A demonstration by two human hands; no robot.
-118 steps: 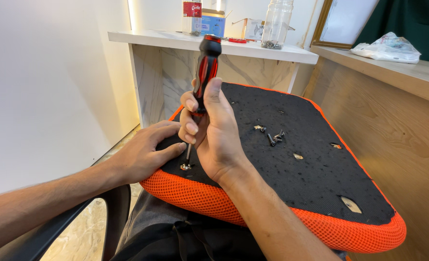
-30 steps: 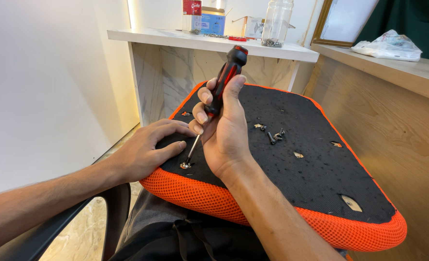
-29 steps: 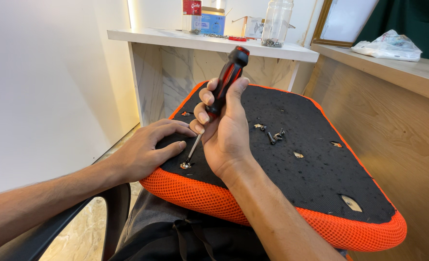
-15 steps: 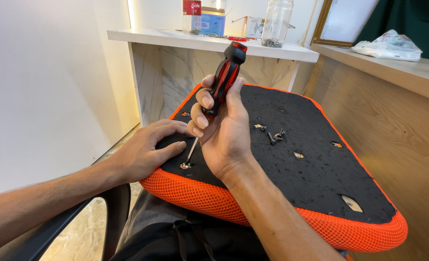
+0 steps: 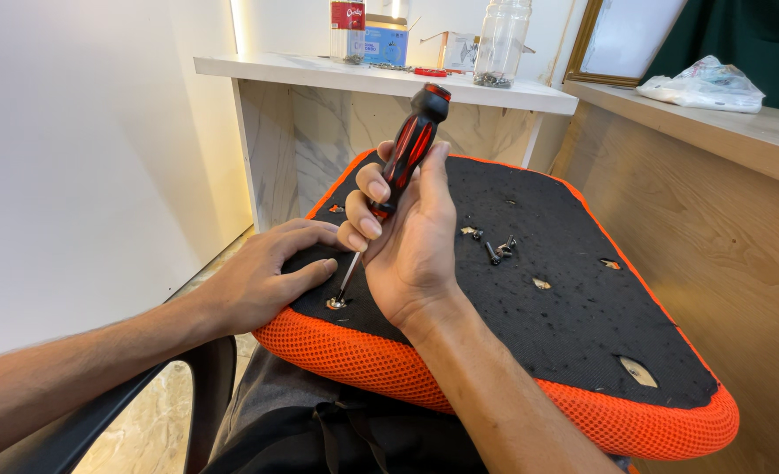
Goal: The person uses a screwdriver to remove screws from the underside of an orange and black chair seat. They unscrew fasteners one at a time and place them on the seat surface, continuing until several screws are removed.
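Note:
An upturned chair seat [image 5: 565,316], black underneath with an orange mesh rim, rests on my lap. My right hand [image 5: 407,241] grips a red and black screwdriver [image 5: 407,149], tilted to the right, its tip set in a screw [image 5: 337,303] near the seat's front left corner. My left hand [image 5: 262,276] lies flat on the seat's left edge, fingers spread, right beside that screw. Several loose screws [image 5: 497,247] lie on the black fabric farther back.
A white marble-look shelf [image 5: 495,88] behind the seat carries jars, a box and small parts. A wooden counter [image 5: 723,123] with a plastic bag runs along the right. A white wall stands at the left. A dark chair arm [image 5: 100,421] shows at the bottom left.
The screwdriver has gone from upright to leaning right with its tip still in the screw, and my right fingers have shifted around the handle. My left hand has stayed put.

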